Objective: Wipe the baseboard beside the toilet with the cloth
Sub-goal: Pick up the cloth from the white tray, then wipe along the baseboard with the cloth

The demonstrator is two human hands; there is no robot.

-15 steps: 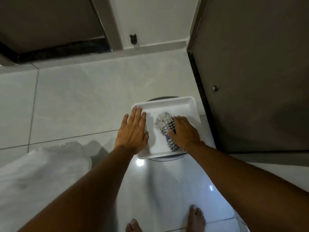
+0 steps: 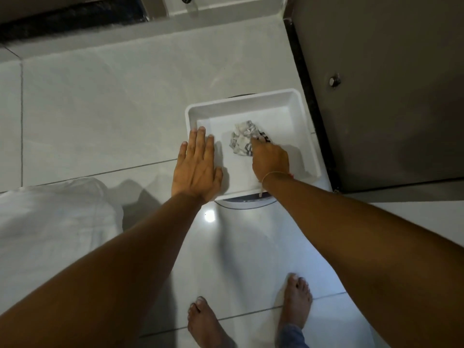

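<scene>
Pinching the cloth in a white tray, right hand; left hand spread flat.

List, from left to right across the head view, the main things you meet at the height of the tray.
Left hand → cloth → right hand → tray's right rim → dark door.

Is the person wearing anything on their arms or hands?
Almost nothing. Both forearms are bare, with no sleeves or gloves showing. The right hand has a thin thread-like band around its wrist, with a small reddish bit at one side. The left hand wears nothing.
</scene>
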